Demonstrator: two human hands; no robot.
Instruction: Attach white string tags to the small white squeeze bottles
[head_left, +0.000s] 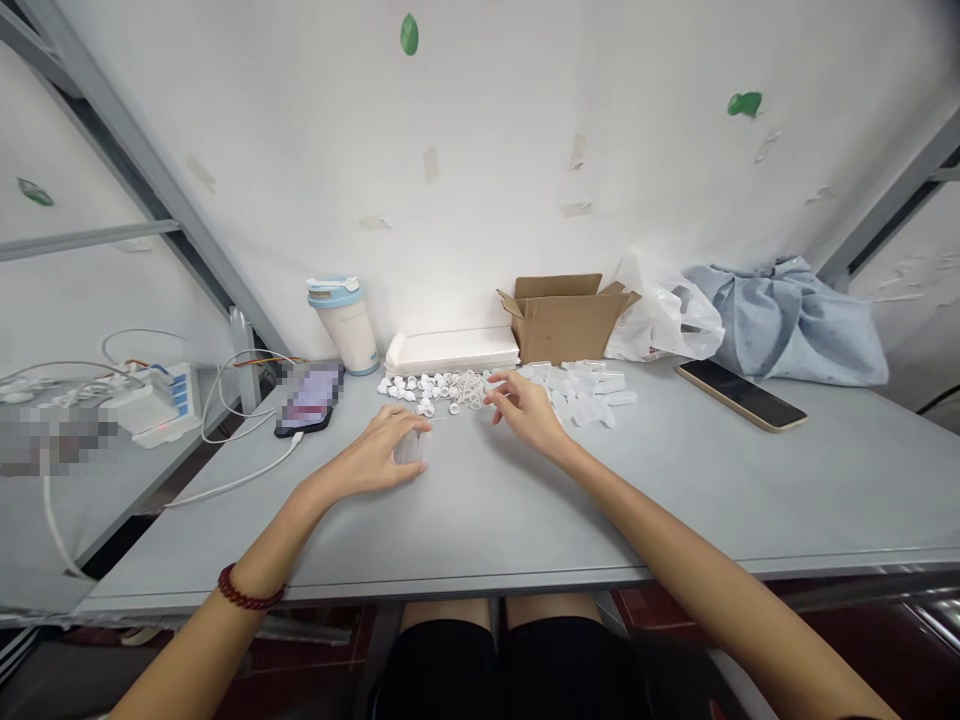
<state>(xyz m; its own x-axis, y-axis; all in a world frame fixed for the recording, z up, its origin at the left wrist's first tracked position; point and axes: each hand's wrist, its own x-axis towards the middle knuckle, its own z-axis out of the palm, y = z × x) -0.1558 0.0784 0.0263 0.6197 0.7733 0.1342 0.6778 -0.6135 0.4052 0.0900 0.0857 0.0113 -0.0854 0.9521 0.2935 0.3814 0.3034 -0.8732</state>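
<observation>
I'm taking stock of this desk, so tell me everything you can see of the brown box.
The brown box is plain and looks like cardboard. It stands open near the back of the desk, its side flaps spread outward and another flap raised behind; its inside is hidden. The white stack lies just left of it, and the white plastic bag is at its right, seemingly against it.

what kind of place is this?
Probably a personal desk, maybe in a dorm: a tumbler and a plugged-in phone share it with small white caps, and a metal frame slopes through the view on the left.
</observation>
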